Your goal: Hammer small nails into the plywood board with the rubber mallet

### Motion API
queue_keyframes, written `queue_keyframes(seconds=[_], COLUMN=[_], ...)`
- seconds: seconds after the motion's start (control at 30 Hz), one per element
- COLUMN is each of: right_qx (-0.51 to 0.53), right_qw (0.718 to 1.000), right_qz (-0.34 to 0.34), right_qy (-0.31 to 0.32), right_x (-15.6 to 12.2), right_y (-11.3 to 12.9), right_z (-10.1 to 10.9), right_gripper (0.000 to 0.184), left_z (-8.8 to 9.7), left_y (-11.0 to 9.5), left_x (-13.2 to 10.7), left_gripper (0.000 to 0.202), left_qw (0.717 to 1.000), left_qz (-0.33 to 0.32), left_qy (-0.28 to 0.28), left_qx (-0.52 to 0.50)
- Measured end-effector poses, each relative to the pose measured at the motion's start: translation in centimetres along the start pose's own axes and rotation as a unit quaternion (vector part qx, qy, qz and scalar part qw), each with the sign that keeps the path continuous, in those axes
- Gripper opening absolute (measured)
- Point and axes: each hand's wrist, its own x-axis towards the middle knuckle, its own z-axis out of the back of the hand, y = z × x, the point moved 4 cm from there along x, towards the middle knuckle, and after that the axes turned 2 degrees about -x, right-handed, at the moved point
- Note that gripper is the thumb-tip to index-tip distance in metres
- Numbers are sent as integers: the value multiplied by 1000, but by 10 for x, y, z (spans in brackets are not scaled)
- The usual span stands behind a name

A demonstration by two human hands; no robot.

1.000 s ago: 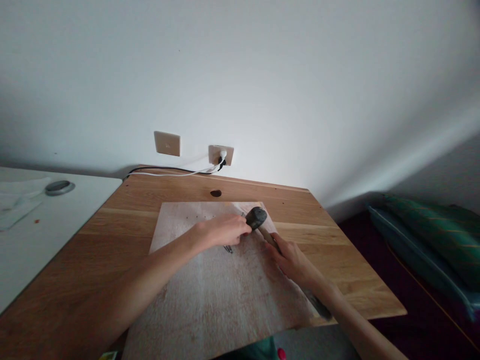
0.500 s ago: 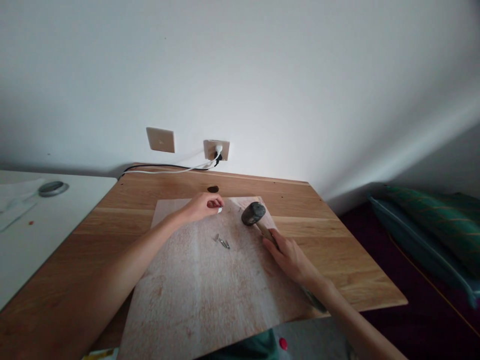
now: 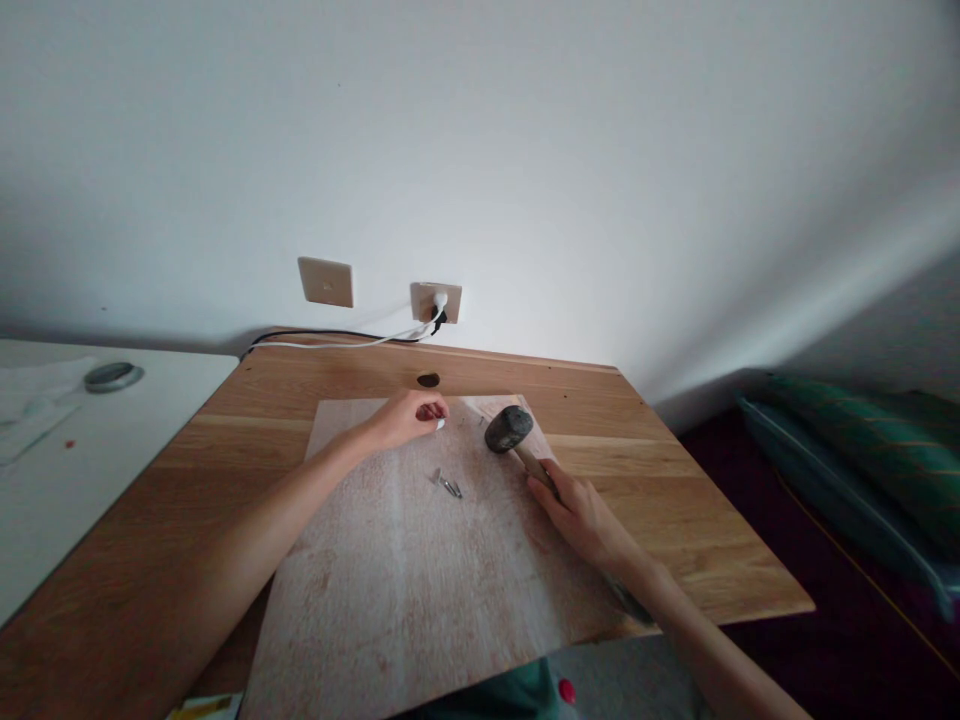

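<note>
My right hand [image 3: 574,510] is wrapped round the wooden handle of a rubber mallet [image 3: 508,429]. The mallet's dark head is raised slightly above the right side of a whitish, worn board [image 3: 390,580]. Near the board's far edge, my left hand [image 3: 409,415] is closed in a pinch. A small white piece [image 3: 440,424] shows at its fingertips, too small to name for certain. Several small metal nails or screws [image 3: 451,487] lie on the board between my hands. Another thin metal bit [image 3: 481,421] is by the mallet head.
The board rests on a wooden table [image 3: 720,560] with a cable hole [image 3: 428,380] at the back. Cables run to a wall socket [image 3: 436,302]. At left stands a white table [image 3: 172,400] with a grey ring-shaped object [image 3: 112,377]. Green pillows [image 3: 862,430] are at right.
The view has shifted very slightly. Both hands keep their grips, and the mallet stays at nearly the same place over the board.
</note>
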Motion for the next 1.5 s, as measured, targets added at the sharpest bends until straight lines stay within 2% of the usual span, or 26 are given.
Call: queue_keyframes(seconds=[0.13, 0.23, 0.37, 0.5, 0.67, 0.83, 1.23, 1.33, 1.4, 1.5], right_qx=[12, 25, 48, 58, 38, 10, 3, 14, 24, 37], right_qw=[1000, 1000, 999, 997, 996, 995, 994, 995, 996, 996], right_qz=[-4, 1, 15, 34, 78, 94, 106, 97, 90, 82], right_qy=[-2, -1, 10, 24, 21, 19, 7, -2, 4, 18], right_x=[1, 0, 2, 19, 45, 48, 46, 35, 25, 13], right_y=[2, 7, 23, 47, 73, 74, 78, 67, 58, 44], right_z=[2, 6, 15, 19, 13, 4, 7, 10, 9, 2], right_gripper=[36, 35, 36, 34, 27, 26, 24, 27, 28, 28], left_z=[-2, -3, -6, -4, -1, -1, -1, 6, 9, 2], left_y=[-1, -2, 0, 2, -1, 0, 7, -2, -18, -48], left_x=[0, 1, 2, 0, 0, 0, 0, -1, -5, -20], left_gripper=[14, 10, 10, 31, 50, 60, 54, 47, 34, 27], left_qw=[999, 998, 999, 999, 999, 999, 999, 997, 993, 978], left_qz=[-21, -36, -8, 27, 27, 19, 11, 3, -37, -141], left_qy=[-4, -20, -18, -27, -31, -36, -36, -44, -41, 29], left_qx=[34, 50, 39, 17, 35, 32, 36, 63, 104, 153])
